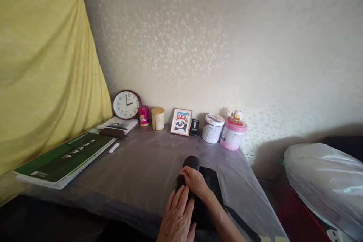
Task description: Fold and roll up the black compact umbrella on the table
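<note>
A black item (208, 211), which looks like soft cloth with a rolled, rounded end (192, 162), lies on the table in front of me. Its exact kind is hard to make out. My right hand (195, 182) is closed over the part just below the rounded end, its fingers curled onto the black material. Flat and stretched out, the fingers of my left hand (178, 213) rest along the near left side of the same item. Part of the item is hidden beneath both hands and my right forearm. A black strip (244, 225) trails toward the near right.
Along the wall stand a clock (126, 104), a pink can (144, 116), a yellow-lidded can (158, 119), a framed panda picture (180, 122) and two tubs, one white (213, 128), one pink (232, 138). A green book (62, 157) lies left; a plastic-wrapped bundle (323, 181) sits right.
</note>
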Available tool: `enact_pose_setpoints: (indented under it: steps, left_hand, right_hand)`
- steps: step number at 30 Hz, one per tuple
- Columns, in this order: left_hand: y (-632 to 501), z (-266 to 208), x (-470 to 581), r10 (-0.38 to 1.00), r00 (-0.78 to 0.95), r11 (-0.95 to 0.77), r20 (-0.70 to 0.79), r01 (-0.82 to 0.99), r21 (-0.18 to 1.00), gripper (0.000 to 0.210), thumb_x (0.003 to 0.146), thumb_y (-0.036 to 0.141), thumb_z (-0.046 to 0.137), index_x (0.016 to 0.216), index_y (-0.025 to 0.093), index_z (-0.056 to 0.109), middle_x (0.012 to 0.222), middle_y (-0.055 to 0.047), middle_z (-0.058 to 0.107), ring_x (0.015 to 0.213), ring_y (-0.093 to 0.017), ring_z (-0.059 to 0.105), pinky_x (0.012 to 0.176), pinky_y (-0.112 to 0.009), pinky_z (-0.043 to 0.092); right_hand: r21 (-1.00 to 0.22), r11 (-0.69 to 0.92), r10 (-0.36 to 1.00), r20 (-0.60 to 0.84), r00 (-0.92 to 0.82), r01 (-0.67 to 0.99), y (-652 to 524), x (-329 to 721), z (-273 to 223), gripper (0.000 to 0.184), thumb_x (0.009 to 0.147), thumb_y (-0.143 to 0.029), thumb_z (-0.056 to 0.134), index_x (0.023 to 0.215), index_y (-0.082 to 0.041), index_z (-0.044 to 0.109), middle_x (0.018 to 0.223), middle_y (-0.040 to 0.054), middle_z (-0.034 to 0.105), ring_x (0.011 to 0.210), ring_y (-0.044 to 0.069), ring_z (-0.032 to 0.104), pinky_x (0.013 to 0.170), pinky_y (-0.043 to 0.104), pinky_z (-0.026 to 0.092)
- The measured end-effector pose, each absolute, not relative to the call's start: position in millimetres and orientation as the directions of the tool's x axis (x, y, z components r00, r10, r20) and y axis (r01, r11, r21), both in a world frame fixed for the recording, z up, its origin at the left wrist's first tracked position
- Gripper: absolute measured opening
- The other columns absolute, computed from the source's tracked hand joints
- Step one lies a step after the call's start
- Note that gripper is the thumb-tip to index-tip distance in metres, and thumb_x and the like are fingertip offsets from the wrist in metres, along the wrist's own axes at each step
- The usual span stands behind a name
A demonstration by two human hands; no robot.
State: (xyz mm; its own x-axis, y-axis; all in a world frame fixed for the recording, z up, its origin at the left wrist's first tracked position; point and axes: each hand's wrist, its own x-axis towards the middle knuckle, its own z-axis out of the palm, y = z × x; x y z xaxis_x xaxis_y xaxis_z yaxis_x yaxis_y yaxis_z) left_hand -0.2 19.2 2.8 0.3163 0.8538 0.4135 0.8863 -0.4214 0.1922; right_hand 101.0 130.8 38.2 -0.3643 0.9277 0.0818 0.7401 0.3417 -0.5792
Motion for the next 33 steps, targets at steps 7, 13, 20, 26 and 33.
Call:
enact_pose_setpoints:
  steps: [7,13,20,26,33]
  left_hand:
    - [16,15,-13,0.730,0.289,-0.421,0.619,0.904,0.075,0.018,0.074,0.025,0.052,0.090,0.024,0.059,0.087,-0.002,0.064,0.102,-0.024,0.056,0.090,-0.045,0.044]
    - [11,28,-10,0.796,0.229,-0.380,0.560,0.909,0.169,0.019,0.080,0.015,0.041,0.065,0.021,0.052,0.071,0.000,0.055,0.071,-0.017,0.054,0.064,-0.034,0.047]
    - [12,13,-1,0.852,0.188,-0.321,0.489,0.925,0.203,0.014,0.078,0.013,0.042,0.079,0.022,0.053,0.080,0.000,0.056,0.074,-0.017,0.055,0.063,-0.029,0.047]
    - [10,10,-7,0.856,0.164,-0.307,0.491,0.924,0.226,0.012,0.077,0.019,0.049,0.087,0.022,0.055,0.094,-0.004,0.059,0.087,-0.019,0.059,0.073,-0.032,0.050]
    - [17,-40,-1,0.867,0.223,-0.330,0.446,0.927,0.178,0.068,0.078,0.022,0.048,0.139,0.013,0.019,0.137,-0.021,0.039,0.120,-0.028,0.047,0.088,-0.035,0.050]
  right_hand:
    - [-0.703,0.317,0.908,0.030,-0.419,0.636,132,104,35,0.021,0.085,-0.024,0.040,0.079,-0.021,0.061,0.074,-0.0022,0.071,0.058,0.009,0.060,0.060,0.019,0.040]
    - [-0.699,0.330,0.905,0.044,-0.423,0.634,132,102,32,0.021,0.085,-0.024,0.040,0.078,-0.022,0.060,0.073,-0.0037,0.072,0.057,0.009,0.060,0.060,0.019,0.039]
    - [-0.671,0.351,0.903,0.057,-0.426,0.654,129,103,34,0.021,0.085,-0.024,0.041,0.079,-0.023,0.060,0.074,-0.0041,0.072,0.059,0.009,0.061,0.060,0.019,0.038]
    - [-0.669,0.358,0.902,0.066,-0.427,0.652,128,102,38,0.021,0.085,-0.022,0.041,0.080,-0.023,0.061,0.075,-0.0039,0.072,0.061,0.010,0.061,0.061,0.019,0.039]
    - [-0.589,0.506,0.845,0.192,-0.498,0.630,115,109,38,0.022,0.087,-0.025,0.044,0.089,-0.025,0.066,0.080,-0.0026,0.071,0.079,0.013,0.062,0.072,0.022,0.042]
